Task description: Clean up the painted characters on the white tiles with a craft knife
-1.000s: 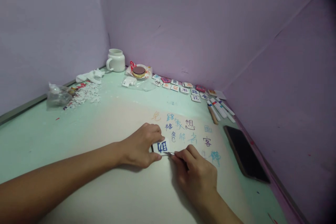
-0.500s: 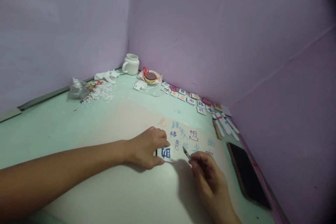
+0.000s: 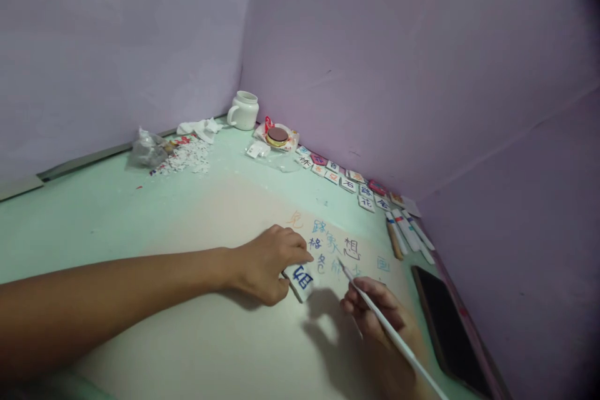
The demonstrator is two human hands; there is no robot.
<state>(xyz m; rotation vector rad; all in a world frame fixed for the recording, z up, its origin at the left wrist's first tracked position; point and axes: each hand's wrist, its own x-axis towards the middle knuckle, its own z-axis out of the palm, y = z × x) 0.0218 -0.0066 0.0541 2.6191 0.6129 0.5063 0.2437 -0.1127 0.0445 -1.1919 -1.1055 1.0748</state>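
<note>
My left hand (image 3: 267,261) pinches a small white tile (image 3: 300,280) with a dark blue character, tipping it up off the pale green table (image 3: 94,212). My right hand (image 3: 375,315) grips a thin white-handled tool (image 3: 389,331) whose metal tip points up and left, a short way right of the tile. Coloured characters (image 3: 335,244) are written on the table surface just beyond both hands.
A black phone (image 3: 450,331) lies at the right edge. A row of character tiles (image 3: 344,181) and several marker pens (image 3: 407,231) line the back wall. A white mug (image 3: 244,110), a round tin (image 3: 277,135), torn paper scraps (image 3: 185,159) and a plastic bag (image 3: 147,149) sit at the back left.
My right hand drew the tool away from the tile's edge and swung it so the handle trails down right. My left hand lifted and tilted the tile. The view shifted left.
</note>
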